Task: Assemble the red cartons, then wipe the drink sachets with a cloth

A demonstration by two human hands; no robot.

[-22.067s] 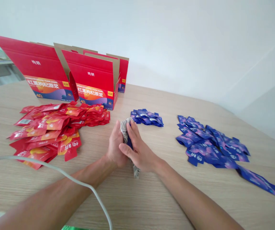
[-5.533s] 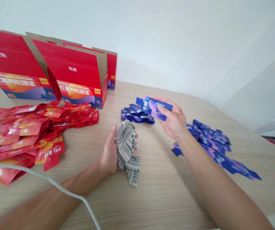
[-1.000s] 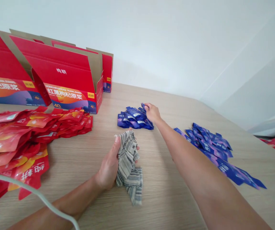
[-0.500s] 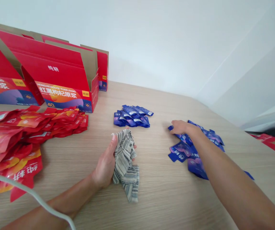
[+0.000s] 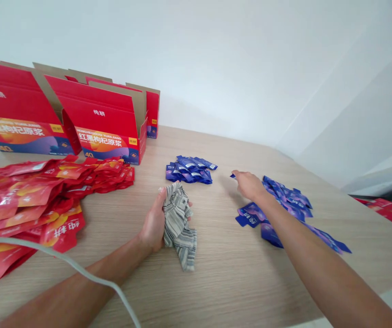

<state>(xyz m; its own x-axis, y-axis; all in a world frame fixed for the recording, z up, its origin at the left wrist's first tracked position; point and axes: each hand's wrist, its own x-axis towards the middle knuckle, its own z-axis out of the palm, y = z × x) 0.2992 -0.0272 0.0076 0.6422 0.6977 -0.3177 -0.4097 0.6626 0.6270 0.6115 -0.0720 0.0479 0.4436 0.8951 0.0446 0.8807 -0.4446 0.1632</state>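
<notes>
My left hand (image 5: 155, 223) grips a crumpled grey striped cloth (image 5: 178, 223), whose loose end hangs toward the front. My right hand (image 5: 249, 183) is pinched on a blue packet (image 5: 233, 176); only a small corner of it sticks out past the fingertips. Under and beside my right forearm lie several blue packets (image 5: 286, 196), spread out on the wooden table (image 5: 223, 273). Between my hands, farther back, sits a smaller heap of blue packets (image 5: 191, 171).
Open red cartons (image 5: 107, 127) stand along the back left. A large pile of red packets (image 5: 52, 191) lies before them. A white cable (image 5: 79, 269) crosses the lower left. Red cardboard (image 5: 387, 209) shows beyond the table's right edge.
My right hand has lifted off the right-hand blue packets and moved slightly left with one packet. The camera view has shifted a little. My left hand still grips the cloth.
</notes>
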